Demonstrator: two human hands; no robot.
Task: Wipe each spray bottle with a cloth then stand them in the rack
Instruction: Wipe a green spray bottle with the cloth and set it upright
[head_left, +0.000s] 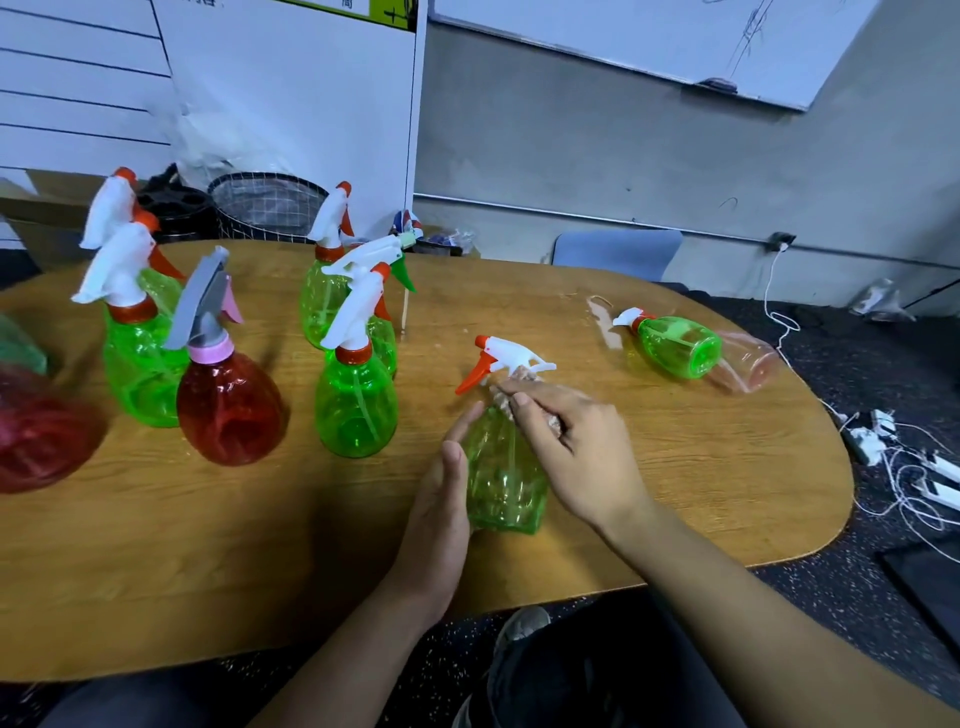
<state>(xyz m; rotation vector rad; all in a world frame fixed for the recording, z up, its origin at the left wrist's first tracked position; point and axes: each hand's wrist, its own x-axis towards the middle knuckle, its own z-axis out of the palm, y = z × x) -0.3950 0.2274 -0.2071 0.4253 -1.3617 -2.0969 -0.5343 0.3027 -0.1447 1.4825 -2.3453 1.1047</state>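
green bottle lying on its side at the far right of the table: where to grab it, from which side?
Probably the belly of the lying green bottle, from above, fingers spanning its width. It lies flat with its base toward the near right and its white trigger head toward the far left; the belly is broadest and unobstructed.

Grey wall (571, 135), whiteboard (649, 36), oval wooden table (675, 467), dark speckled floor (857, 597)
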